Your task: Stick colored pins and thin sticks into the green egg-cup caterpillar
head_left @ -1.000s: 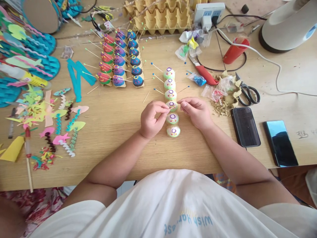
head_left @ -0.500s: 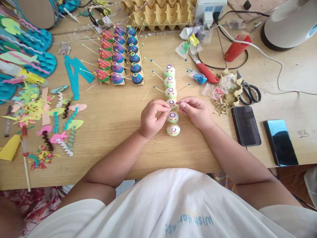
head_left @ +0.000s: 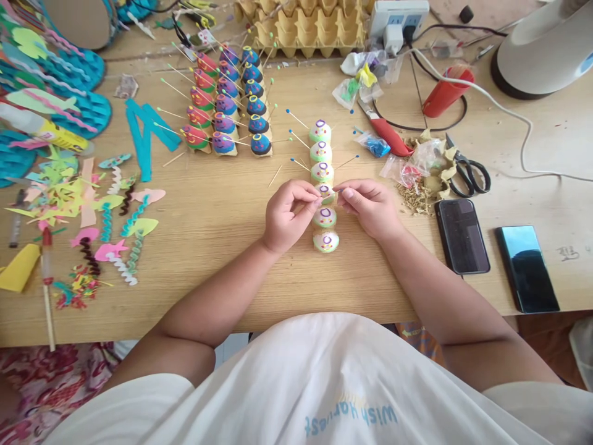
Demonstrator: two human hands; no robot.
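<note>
A row of six rounded bumps stands on the wooden tabletop, midway between the left and right sides, running straight away from the near edge and stopping short of it. Each bump is white on top and pale green lower down, domed side up, with a purple ring near the crown and small red and yellow spots. Thin blue-tipped sticks slant out leftward from the three farthest bumps; another slants rightward from the third. Above the fourth bump, partly covering it, a short pale stick lies nearly level, slightly tilted, between the fingertips of the left hand and right hand.
</note>
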